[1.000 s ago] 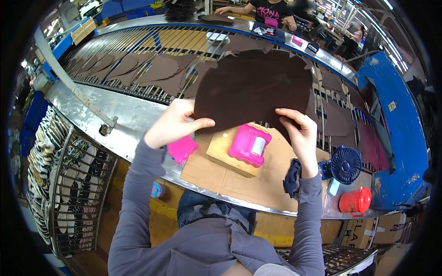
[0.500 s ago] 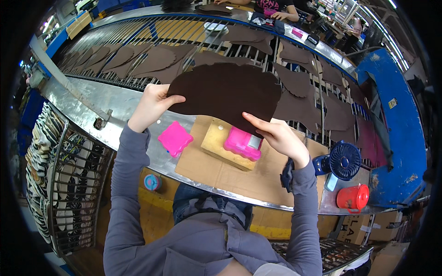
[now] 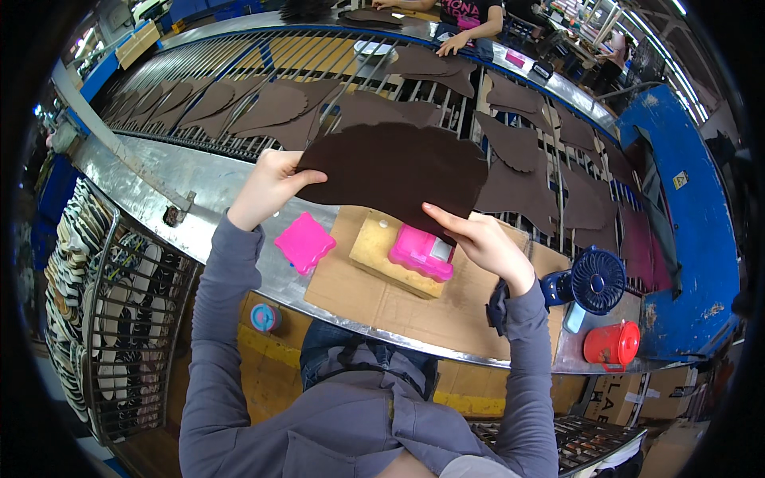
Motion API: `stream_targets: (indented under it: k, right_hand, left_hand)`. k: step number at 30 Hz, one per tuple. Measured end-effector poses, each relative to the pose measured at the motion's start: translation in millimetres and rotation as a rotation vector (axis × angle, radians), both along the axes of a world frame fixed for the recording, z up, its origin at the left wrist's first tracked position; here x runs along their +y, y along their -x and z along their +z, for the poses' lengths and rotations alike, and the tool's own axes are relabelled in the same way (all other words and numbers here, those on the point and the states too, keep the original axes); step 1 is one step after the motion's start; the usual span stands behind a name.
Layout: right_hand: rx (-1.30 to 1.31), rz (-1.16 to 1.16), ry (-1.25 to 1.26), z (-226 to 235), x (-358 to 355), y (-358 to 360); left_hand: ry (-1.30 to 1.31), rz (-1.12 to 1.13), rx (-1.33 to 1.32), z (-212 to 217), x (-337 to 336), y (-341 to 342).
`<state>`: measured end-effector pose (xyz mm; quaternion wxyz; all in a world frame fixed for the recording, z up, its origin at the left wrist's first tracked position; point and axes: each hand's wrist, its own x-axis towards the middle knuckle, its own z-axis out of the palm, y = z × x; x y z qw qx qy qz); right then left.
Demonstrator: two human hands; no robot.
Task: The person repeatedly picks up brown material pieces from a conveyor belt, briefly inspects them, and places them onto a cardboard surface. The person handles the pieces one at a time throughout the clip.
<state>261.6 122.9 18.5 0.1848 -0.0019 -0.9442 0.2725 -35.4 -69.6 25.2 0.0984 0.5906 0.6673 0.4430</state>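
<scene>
A dark brown cut piece of flat sheet material, perhaps leather [image 3: 390, 167], is stretched between my two hands above the bench. At its left end my left hand [image 3: 275, 185] pinches it, thumb on the near face. My right hand [image 3: 488, 243] grips its lower right edge, thumb on top and the other fingers partly hidden. Below it lies a yellow block [image 3: 370, 247] on a cardboard sheet [image 3: 358, 299]. A bright pink box with wavy edges [image 3: 418, 253] rests on the block. Left of the cardboard is a flat pink wavy-edged piece [image 3: 304, 240].
Similar brown pieces [image 3: 275, 107] lie on the roller rack beyond the bench, where a co-worker's hand [image 3: 454, 44] touches some. At right are a navy fan [image 3: 598, 279], a red lidded mug [image 3: 612, 344] and a blue machine [image 3: 677, 215]. A wire rack of soles [image 3: 127, 327] stands left.
The brown piece and both my hands have come slightly lower and nearer, with the grip unchanged. Across the rack, the co-worker's hand has reached down onto the brown pieces.
</scene>
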Motion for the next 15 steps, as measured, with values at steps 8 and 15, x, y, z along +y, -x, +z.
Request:
stream_targets:
  k: [8,15]
  right_hand:
    - [-0.031,-0.134,0.063,-13,2,-53]
    - [0.080,-0.305,-0.014,-70,6,-103]
  left_hand:
    - [-0.006,-0.200,0.000,2,39,-42]
    - [-0.013,-0.384,0.165,-9,79,-76]
